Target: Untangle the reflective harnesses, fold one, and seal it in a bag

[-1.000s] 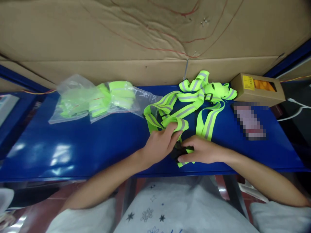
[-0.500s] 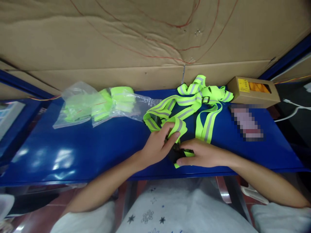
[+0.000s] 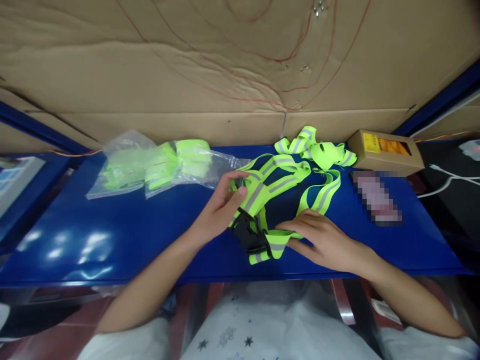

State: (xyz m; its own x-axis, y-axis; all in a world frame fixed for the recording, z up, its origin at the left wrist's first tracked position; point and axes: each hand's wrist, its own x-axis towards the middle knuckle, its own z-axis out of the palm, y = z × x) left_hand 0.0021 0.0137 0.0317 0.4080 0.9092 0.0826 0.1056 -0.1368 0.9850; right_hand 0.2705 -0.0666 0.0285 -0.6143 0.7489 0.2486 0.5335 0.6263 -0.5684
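A fluorescent yellow-green reflective strap [image 3: 283, 185] with a grey stripe lies looped over the blue table. Its black plastic buckle [image 3: 249, 234] hangs between my hands, the two halves joined. My left hand [image 3: 221, 205] is closed on the strap just above the buckle, thumb on top. On the other side, my right hand [image 3: 318, 237] pinches the strap close to the buckle's right end, between thumb and fingers. Farther back, a bunched part of the webbing [image 3: 324, 154] rests against the cardboard wall.
Clear plastic bags [image 3: 150, 167] with folded yellow-green straps lie at the back left. A small cardboard box [image 3: 390, 151] with orange contents stands back right, a blurred phone-like item [image 3: 377, 197] in front of it. White cables [image 3: 450, 175] run at the right edge.
My hands have moved apart, the left one going left. The buckle, mostly covered by my right hand before, now shows in full, and the strap beside it is stretched out.
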